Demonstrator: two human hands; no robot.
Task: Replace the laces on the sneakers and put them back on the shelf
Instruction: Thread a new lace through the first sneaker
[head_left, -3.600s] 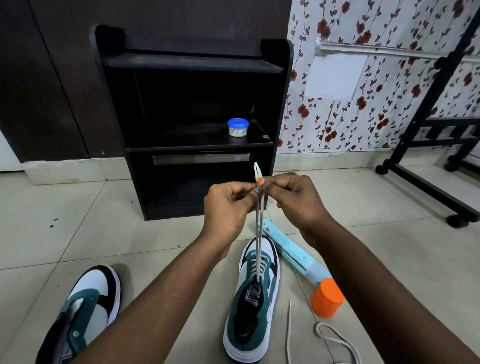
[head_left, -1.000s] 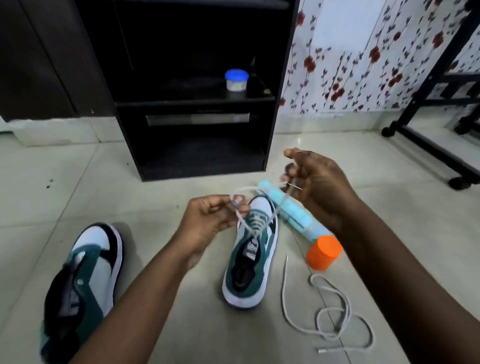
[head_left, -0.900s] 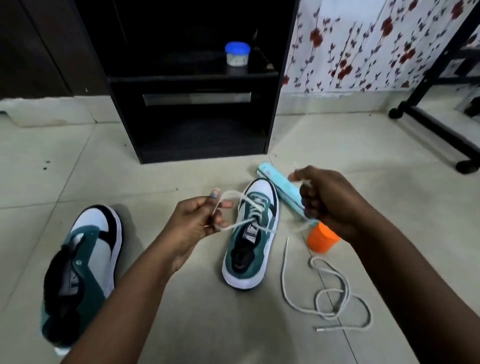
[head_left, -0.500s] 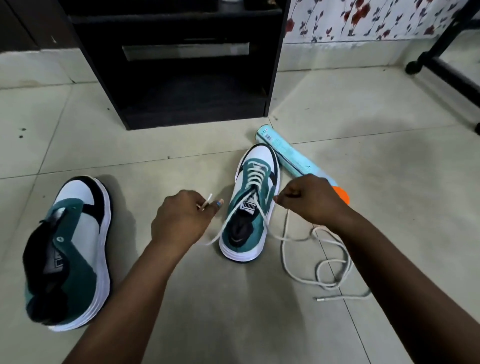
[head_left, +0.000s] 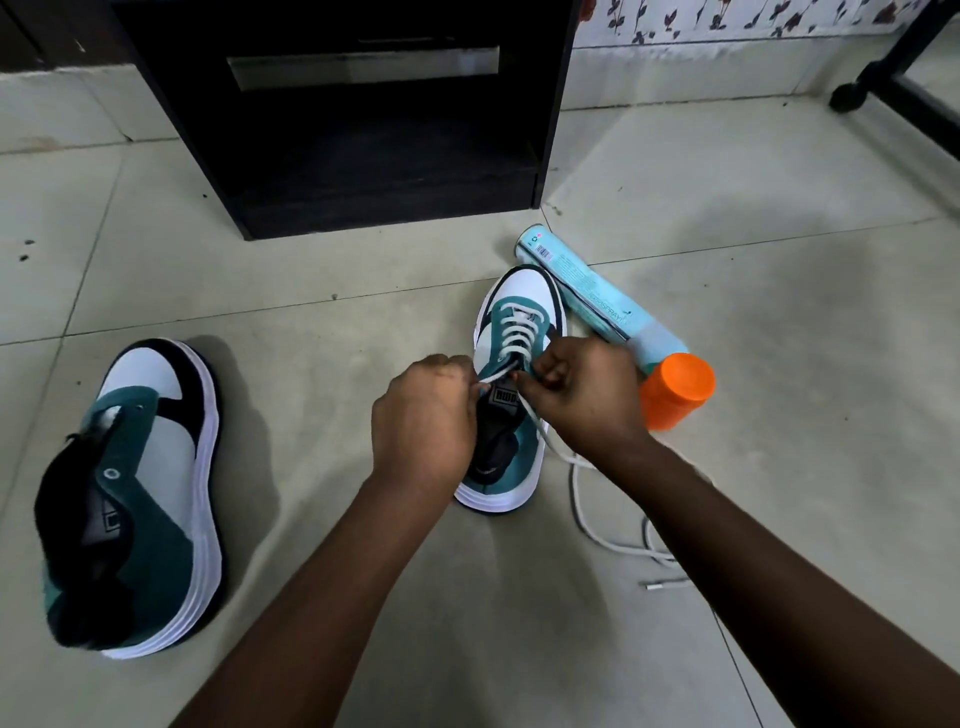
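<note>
Both hands work over the teal, white and black laced sneaker (head_left: 511, 395), which stands upright on the pale tiled floor (head_left: 311, 291) just in front of the black wooden shelf unit (head_left: 353, 130), toe toward it. The left hand (head_left: 423, 421) has its grip curled around one end of the white flat lace (head_left: 514, 332) at the tongue, and the right hand (head_left: 582, 400) pinches the other end just beside it, fingers folded tight, the rest of that end trailing down the shoe's right side. This looks like the start of the knot: it would go best with both ends pulled evenly so the crossed rows lie flat, the first cross snugged down against the tongue before any bow is formed. The second teal and white sneaker (head_left: 140, 499), with no lace showing, lies on its side well apart toward the floor's left, and a loose white lace (head_left: 597, 530) curls on the tiles near the right forearm. The tongue label carries white block lettering, partly covered and seen upside down, too obscured to read with certainty. A light blue spray can with an orange cap (head_left: 613, 317) lies touching the laced shoe; it bears a barcode and small print that is illegible.
</note>
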